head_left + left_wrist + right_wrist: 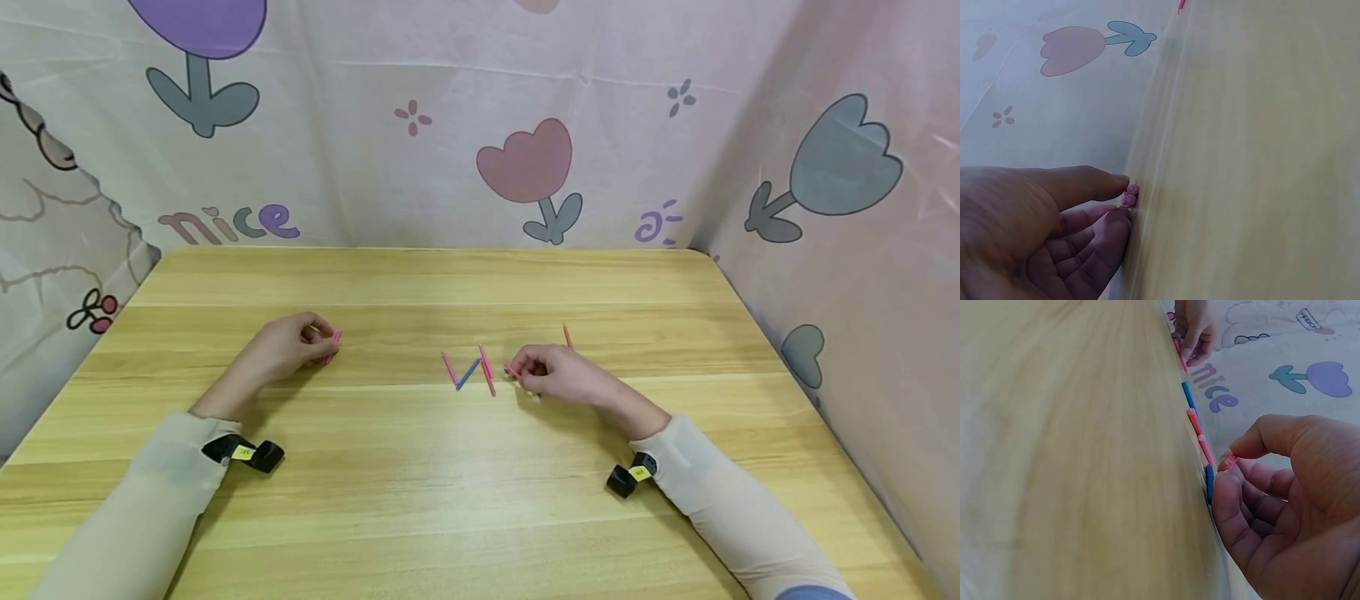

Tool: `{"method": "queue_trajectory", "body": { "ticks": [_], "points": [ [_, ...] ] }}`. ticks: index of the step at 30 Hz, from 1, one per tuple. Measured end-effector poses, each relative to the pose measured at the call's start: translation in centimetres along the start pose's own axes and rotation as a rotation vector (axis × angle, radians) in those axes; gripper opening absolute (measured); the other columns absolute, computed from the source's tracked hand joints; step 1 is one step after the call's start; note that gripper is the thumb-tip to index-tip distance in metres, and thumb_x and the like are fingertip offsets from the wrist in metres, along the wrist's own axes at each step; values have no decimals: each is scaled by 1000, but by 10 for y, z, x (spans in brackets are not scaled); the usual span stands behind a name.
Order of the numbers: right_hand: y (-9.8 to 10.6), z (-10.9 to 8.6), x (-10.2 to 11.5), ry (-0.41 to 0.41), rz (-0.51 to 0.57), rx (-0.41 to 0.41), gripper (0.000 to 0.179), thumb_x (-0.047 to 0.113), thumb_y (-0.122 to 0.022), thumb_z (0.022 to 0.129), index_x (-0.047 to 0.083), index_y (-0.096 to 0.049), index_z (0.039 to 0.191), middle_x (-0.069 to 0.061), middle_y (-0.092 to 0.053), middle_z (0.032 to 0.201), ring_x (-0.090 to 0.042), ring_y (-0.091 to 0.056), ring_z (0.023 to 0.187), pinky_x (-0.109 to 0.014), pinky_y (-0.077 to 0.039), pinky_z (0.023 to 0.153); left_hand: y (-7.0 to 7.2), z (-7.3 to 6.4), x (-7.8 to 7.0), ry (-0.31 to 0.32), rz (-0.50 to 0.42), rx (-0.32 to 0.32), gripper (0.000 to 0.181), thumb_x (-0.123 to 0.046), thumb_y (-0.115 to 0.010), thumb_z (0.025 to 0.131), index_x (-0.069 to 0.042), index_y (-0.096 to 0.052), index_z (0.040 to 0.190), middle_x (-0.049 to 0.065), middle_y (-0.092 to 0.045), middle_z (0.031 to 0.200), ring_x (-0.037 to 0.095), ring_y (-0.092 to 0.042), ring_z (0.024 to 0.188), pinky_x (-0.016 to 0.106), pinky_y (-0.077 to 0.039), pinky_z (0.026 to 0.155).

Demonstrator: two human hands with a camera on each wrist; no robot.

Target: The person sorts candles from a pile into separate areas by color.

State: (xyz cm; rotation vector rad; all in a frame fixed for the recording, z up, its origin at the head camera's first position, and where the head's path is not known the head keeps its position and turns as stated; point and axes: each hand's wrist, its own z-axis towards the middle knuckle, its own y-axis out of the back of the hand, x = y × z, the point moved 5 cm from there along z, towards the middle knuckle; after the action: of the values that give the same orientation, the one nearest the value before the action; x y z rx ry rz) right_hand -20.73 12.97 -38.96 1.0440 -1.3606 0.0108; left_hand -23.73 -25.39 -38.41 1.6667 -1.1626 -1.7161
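My left hand [296, 346] pinches a small bundle of short pink sticks [1130, 195] between thumb and fingertips, over the left part of the table. On the right, my right hand [558, 372] pinches a pinkish-red stick [1230, 462] by the thumb and forefinger. Close to those fingertips lies a blue stick [1210, 484], partly hidden by the hand in the head view. Just left of the right hand, a pink stick [449, 367] and a blue stick [468, 374] meet in a V. Beside them a second pink stick [484, 358] and an orange-red stick [490, 380] lie slanted.
Behind the right hand lies another red stick [567, 335], its near end hidden. The wooden table [420, 483] ends at a printed cloth [360, 150] along the back and sides. Both wrists carry a small black camera [264, 457].
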Motion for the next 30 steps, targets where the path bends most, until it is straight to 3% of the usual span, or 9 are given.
{"method": "queue_trajectory", "body": {
  "ticks": [13,21,30],
  "points": [
    [4,-1,-1,-6,74,-17,17,7,-52,96,3,-63,107,-8,-62,87,-19,-59,74,-31,-53,64,0,-1,-2,12,-25,13,36,-32,-66,94,0,-62,110,4,-67,87,16,-61,74,32,-46,68],
    [9,0,-2,-11,197,-59,16,4,-54,94,-2,-57,108,-16,-61,92,-24,-62,73,-37,-56,66,1,-2,-2,27,-47,25,35,-32,-66,95,-1,-62,111,6,-65,89,16,-60,72,32,-49,66],
    [25,-4,-2,-33,156,-129,20,3,-55,92,-3,-58,111,-18,-62,97,-25,-63,78,-36,-56,71,2,-3,-10,20,-78,30,36,-30,-64,97,1,-59,113,9,-65,92,16,-63,73,30,-52,65]
  ]
}}
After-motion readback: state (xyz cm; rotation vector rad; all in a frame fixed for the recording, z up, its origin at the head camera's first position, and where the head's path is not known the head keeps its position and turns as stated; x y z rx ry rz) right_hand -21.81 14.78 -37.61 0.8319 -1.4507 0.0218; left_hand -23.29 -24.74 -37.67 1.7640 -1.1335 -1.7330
